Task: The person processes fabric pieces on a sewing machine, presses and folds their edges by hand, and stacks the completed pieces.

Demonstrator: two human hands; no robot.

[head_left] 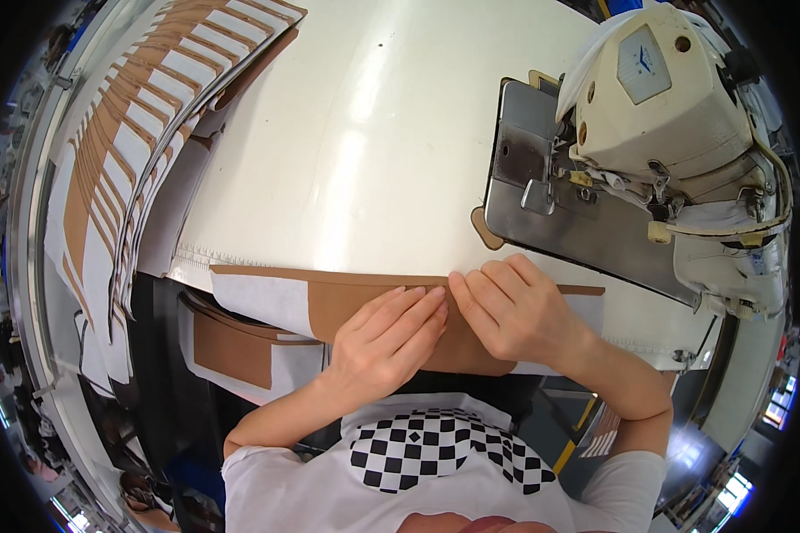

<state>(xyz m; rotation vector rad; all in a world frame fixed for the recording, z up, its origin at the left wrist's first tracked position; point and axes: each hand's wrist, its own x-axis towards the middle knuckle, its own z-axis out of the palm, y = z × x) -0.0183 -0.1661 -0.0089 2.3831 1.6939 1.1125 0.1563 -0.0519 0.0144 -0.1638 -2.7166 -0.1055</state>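
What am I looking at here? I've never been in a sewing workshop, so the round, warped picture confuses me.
The picture comes from a wide fisheye camera worn on a person's head, looking down at their own hands; that is why straight edges bend near the rim. The checked cloth at the bottom is the person's shirt.

The white table is a sewing table. At upper right stands a cream sewing machine on a metal plate.

At the near edge lies a brown piece with white parts, cloth or a similar sheet. The left hand and the right hand both press flat on it, fingertips meeting along its top edge. Neither hand grips anything.

At upper left lies a fanned stack of similar brown and white pieces, and more hang below the table edge.
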